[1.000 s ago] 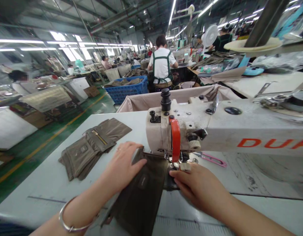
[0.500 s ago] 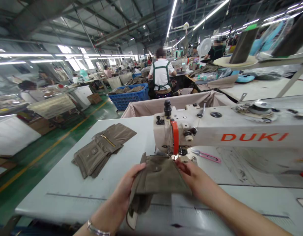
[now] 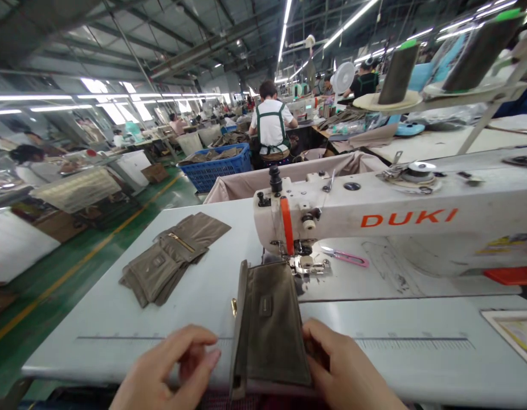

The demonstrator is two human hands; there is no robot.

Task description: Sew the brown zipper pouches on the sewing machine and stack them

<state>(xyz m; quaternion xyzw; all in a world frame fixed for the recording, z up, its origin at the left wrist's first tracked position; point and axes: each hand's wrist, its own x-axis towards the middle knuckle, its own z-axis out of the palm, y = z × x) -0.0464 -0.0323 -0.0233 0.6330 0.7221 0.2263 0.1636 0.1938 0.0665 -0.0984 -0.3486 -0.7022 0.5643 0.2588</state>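
Observation:
An olive-brown fabric pouch piece (image 3: 269,324) lies on the white sewing table (image 3: 118,324), reaching from the near edge up to the presser foot (image 3: 303,263) of the white DUKI sewing machine (image 3: 374,219). My right hand (image 3: 346,370) grips the pouch's right near edge, fingers curled on it. My left hand (image 3: 169,370) hovers just left of the pouch, fingers loosely curled and apart, holding nothing.
A stack of matching olive pouch pieces (image 3: 173,256) lies to the left on the table. Pink thread snips (image 3: 346,257) rest behind the needle. Thread cones (image 3: 397,74) stand at the upper right. A person in a green apron (image 3: 272,125) sits beyond, beside a blue basket (image 3: 216,162).
The pouch piece has been pulled back from under the needle toward the near table edge. Both hands drew back with it, and my left hand has let go of the fabric.

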